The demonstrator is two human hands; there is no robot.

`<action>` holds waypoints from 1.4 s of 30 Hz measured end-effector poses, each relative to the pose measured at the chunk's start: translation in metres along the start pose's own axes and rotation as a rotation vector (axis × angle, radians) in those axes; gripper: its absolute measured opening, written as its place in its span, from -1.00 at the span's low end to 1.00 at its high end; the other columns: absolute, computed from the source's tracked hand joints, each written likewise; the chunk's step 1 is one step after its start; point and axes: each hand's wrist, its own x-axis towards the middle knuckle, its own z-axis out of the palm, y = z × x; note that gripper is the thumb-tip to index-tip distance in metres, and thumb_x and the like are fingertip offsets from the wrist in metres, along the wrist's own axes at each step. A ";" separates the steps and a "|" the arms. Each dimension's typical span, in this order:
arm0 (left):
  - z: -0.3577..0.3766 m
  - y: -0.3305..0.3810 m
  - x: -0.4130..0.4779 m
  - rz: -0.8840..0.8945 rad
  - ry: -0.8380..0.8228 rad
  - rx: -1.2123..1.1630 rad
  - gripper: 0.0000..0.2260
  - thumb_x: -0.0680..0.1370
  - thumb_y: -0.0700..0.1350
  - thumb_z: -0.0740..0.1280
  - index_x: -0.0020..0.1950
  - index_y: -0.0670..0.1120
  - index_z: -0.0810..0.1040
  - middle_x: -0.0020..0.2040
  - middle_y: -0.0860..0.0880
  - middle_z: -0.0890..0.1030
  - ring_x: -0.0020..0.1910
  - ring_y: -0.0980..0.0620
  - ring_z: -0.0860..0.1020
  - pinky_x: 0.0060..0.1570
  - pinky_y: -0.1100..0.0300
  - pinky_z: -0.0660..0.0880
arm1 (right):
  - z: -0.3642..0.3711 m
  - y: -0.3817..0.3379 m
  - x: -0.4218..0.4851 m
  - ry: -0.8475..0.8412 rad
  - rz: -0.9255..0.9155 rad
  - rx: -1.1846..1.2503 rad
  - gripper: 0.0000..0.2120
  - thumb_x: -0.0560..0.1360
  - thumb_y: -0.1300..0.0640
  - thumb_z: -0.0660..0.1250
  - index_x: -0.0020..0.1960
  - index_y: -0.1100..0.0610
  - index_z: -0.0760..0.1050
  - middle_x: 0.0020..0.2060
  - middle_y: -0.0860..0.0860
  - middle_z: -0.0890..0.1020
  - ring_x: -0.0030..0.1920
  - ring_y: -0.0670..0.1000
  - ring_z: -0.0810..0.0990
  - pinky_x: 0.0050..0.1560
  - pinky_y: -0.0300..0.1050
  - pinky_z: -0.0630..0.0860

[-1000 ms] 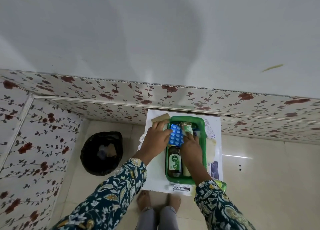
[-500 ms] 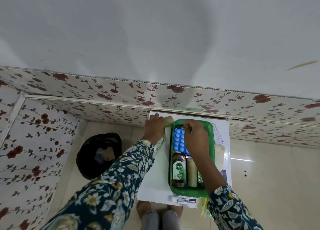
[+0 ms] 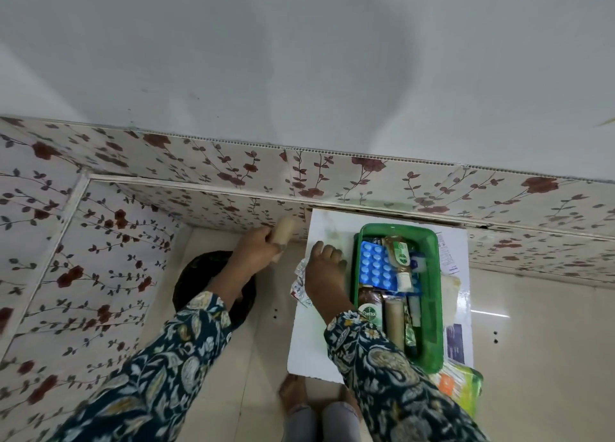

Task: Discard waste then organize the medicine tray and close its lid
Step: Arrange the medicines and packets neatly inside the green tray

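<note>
A green medicine tray [image 3: 436, 295] stands on a white board [image 3: 309, 348] on the floor. In the tray lie a blue blister pack [image 3: 376, 268], a Dettol bottle [image 3: 369, 310], a small bottle [image 3: 401, 258] and a few tubes. My left hand [image 3: 254, 253] is closed around a beige roll [image 3: 283, 233], left of the board and just beyond the black bin [image 3: 194, 277]. Palm down, my right hand [image 3: 324, 270] rests on the board left of the tray, over crumpled silver-and-red strips [image 3: 299, 287]. Its grip on them is hidden.
Floral wall panels run along the back and the left side. Papers [image 3: 449, 255] lie on the board right of the tray, and a green-and-orange packet [image 3: 461, 388] pokes out at its near right corner. My feet are below the board.
My left hand has lifted the beige roll from the board's far left corner and carried it left toward the bin. My right hand has left the tray and come down on the strips.
</note>
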 end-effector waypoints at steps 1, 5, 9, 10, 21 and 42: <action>-0.001 -0.002 -0.003 -0.001 0.008 -0.025 -0.70 0.50 -0.15 0.34 0.19 -0.24 0.48 -0.03 -0.09 0.52 -0.08 -0.04 0.49 -0.29 0.20 0.34 | 0.002 0.002 0.000 0.054 0.000 -0.009 -0.48 0.51 0.22 0.17 0.40 0.32 0.09 0.32 0.29 0.32 0.31 0.26 0.31 0.23 0.08 0.39; -0.001 -0.004 -0.022 -0.039 0.042 -0.146 -0.73 0.50 -0.14 0.35 0.16 -0.21 0.50 0.00 -0.13 0.55 -0.04 -0.08 0.51 -0.10 0.13 0.40 | -0.021 0.000 -0.015 0.054 -0.102 0.108 -0.61 0.48 0.33 0.23 0.29 0.29 0.27 0.27 0.24 0.34 0.27 0.22 0.36 0.15 0.01 0.47; 0.026 0.032 -0.067 -0.026 0.007 -0.235 -0.72 0.50 -0.13 0.35 0.18 -0.19 0.49 0.08 -0.15 0.58 0.03 -0.11 0.54 0.01 0.03 0.45 | -0.079 0.058 -0.066 0.194 -0.024 0.547 -0.67 0.43 0.44 0.15 0.17 0.33 0.44 0.17 0.26 0.48 0.14 0.24 0.53 -0.01 -0.08 0.47; 0.048 0.056 -0.086 -0.001 -0.055 -0.236 -0.68 0.50 -0.13 0.36 0.22 -0.19 0.46 0.13 -0.16 0.58 0.05 -0.11 0.54 0.02 0.03 0.46 | -0.096 0.101 -0.090 0.267 0.068 0.664 -0.65 0.43 0.46 0.12 0.17 0.32 0.47 0.17 0.24 0.52 0.15 0.22 0.54 -0.06 -0.19 0.43; 0.177 0.100 -0.131 0.242 -0.082 0.507 -0.52 0.55 -0.17 0.20 0.44 -0.10 0.15 0.30 -0.23 0.38 0.15 -0.24 0.50 -0.01 -0.05 0.52 | -0.067 0.205 -0.100 0.034 0.051 0.342 -0.56 0.43 0.39 0.14 0.26 0.15 0.47 0.22 0.19 0.56 0.21 0.15 0.53 0.17 -0.08 0.46; 0.195 0.180 -0.044 0.970 -0.021 1.062 -0.66 0.46 -0.35 0.19 0.22 -0.19 0.44 0.23 -0.15 0.50 0.32 -0.15 0.35 0.32 -0.05 0.26 | -0.028 0.240 -0.063 0.188 0.524 0.822 -0.74 0.49 0.22 0.19 0.15 0.27 0.43 0.11 0.22 0.60 0.10 0.20 0.56 -0.08 -0.13 0.41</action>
